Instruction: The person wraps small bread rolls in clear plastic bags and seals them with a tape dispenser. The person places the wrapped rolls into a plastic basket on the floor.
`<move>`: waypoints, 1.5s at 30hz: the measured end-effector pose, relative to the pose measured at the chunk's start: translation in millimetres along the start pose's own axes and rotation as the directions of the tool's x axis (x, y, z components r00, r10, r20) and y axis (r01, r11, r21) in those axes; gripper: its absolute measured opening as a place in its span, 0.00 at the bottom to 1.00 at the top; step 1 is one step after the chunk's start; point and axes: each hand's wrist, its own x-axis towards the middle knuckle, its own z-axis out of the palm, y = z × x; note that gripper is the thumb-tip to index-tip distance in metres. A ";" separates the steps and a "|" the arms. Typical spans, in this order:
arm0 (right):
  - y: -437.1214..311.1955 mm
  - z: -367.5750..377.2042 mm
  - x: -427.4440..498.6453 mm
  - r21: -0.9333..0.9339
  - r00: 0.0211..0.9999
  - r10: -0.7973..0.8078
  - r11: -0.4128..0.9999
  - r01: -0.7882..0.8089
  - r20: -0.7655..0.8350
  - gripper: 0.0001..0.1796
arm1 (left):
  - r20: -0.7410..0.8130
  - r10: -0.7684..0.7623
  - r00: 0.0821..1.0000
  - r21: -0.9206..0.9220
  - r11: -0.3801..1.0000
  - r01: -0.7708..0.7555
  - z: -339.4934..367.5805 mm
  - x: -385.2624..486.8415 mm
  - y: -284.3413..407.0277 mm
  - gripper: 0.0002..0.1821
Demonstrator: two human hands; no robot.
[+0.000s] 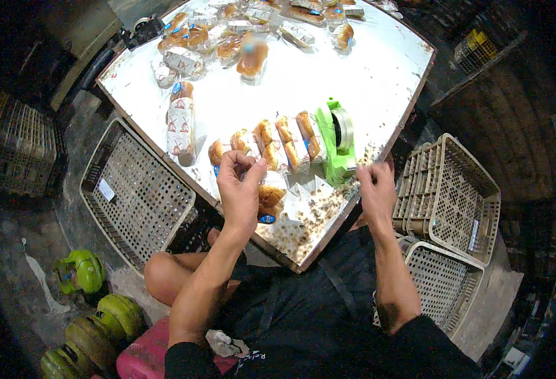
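My left hand is over the near part of a white tabletop, thumb and forefinger curled towards each other. Whether something thin lies between them I cannot tell. Partly behind this hand is a wrapped bread roll with a blue label. My right hand is beside the cutting end of a green tape dispenser, fingertips bunched together. Any tape in them is too fine to make out. A roll of clear tape sits in the dispenser. Several wrapped bread rolls stand in a slanting row left of it.
A longer wrapped loaf lies at the table's left edge, and several packed breads are heaped at the far side. Plastic crates stand left, with more stacked crates on the right. Green gas cylinders are on the floor lower left.
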 end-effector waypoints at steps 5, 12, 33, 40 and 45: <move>-17.9 46.2 -43.6 0.432 0.946 0.041 0.883 -0.185 0.321 0.14 | -0.040 -0.054 0.998 0.005 0.999 0.054 10.1 0.5 -2.8 0.07; -106.1 80.1 -57.9 0.655 0.969 -0.187 0.755 0.037 0.160 0.18 | -0.080 0.170 0.982 0.155 0.975 -0.156 14.8 -23.8 3.7 0.07; -145.5 215.0 131.5 -0.357 0.706 -0.516 0.620 0.698 0.485 0.29 | -0.196 -0.081 0.977 0.643 0.742 0.190 -109.3 71.9 -61.7 0.42; -219.6 173.8 135.5 -0.221 0.752 -0.438 0.774 0.594 0.492 0.24 | -0.153 0.168 0.974 0.612 0.790 -0.040 -68.4 61.5 -2.2 0.51; -219.8 86.0 26.0 0.499 0.637 -0.723 0.669 0.551 0.265 0.24 | -0.024 0.154 0.988 0.149 0.978 -0.149 -54.6 56.4 18.1 0.42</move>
